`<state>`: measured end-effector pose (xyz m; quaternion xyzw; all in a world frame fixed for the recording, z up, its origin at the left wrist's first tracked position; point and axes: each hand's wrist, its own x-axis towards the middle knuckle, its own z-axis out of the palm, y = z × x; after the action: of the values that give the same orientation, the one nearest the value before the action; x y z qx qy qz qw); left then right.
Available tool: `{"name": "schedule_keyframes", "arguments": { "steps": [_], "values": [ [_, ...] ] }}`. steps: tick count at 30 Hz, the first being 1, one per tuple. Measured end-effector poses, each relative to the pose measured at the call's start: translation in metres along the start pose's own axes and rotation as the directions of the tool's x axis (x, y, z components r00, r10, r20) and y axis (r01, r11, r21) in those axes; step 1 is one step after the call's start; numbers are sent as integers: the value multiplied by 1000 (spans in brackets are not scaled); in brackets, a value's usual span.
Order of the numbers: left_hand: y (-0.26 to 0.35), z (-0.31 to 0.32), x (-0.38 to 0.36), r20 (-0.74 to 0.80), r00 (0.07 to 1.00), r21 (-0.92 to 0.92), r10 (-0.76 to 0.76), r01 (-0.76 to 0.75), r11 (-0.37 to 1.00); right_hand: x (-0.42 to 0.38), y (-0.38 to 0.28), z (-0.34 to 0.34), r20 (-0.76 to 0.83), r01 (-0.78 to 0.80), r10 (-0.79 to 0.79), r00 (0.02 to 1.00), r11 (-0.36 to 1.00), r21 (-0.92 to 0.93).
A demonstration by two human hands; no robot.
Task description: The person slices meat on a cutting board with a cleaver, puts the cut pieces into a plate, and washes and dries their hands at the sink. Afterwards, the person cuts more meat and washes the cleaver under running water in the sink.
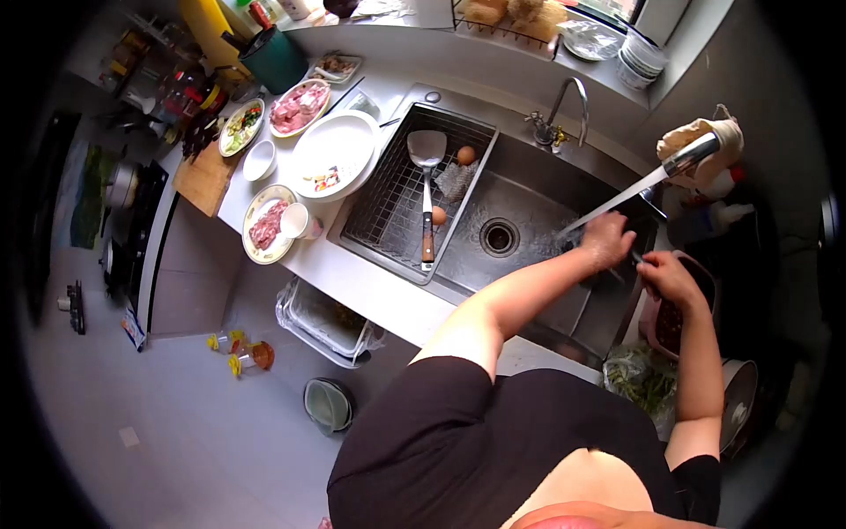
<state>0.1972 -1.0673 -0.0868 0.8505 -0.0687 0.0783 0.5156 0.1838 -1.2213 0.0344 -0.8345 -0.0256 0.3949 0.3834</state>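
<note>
My left hand (608, 240) is over the right part of the metal sink (538, 185), close to a stream of running water (617, 198). Its fingers are bent and slightly apart, with nothing visible in them. Just to its right, my right hand (670, 279) pinches a thin dark handle (636, 257); the rest of that tool is hard to make out. The water comes from a chrome faucet head (692, 154) and splashes left of my left hand. In the left basin, a spatula (427, 189) lies on a wire rack near two eggs (466, 155).
Left counter: a big white plate (339, 145), plates of raw meat (267, 225), a white cup (300, 222) and a cutting board (210, 181). A pink tub (663, 326) and bagged green vegetables (639, 375) are by my right arm. Another faucet (564, 110) stands behind the sink.
</note>
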Motion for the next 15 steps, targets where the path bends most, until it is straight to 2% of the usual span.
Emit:
{"name": "schedule_keyframes", "arguments": {
  "steps": [1,4,5,7,10,11,12,13,15],
  "values": [
    [6,2,3,21,994,61,110,-111,992,-5,6,9,-11,-36,37,999,998,43],
    [32,9,25,325,943,-25,-75,89,996,-22,7,35,-6,-111,111,994,993,35],
    [36,13,30,325,943,-25,-74,87,996,-26,8,42,9,-133,133,991,989,63],
    [45,21,41,367,917,69,-156,140,988,-29,26,56,12,-76,75,997,983,168],
    [46,35,52,395,911,86,-121,94,992,-34,38,62,60,-110,101,993,979,173],
    [50,37,59,424,900,85,-101,71,994,-38,38,65,34,-109,104,994,969,221],
    [54,38,66,480,846,88,-233,218,972,-42,41,67,20,-90,87,996,970,227],
    [56,37,73,529,815,139,-235,190,972,-44,46,68,10,-72,72,997,970,231],
    [59,39,74,504,845,128,-179,133,983,-48,53,70,2,-90,93,996,959,270]
  ]
}}
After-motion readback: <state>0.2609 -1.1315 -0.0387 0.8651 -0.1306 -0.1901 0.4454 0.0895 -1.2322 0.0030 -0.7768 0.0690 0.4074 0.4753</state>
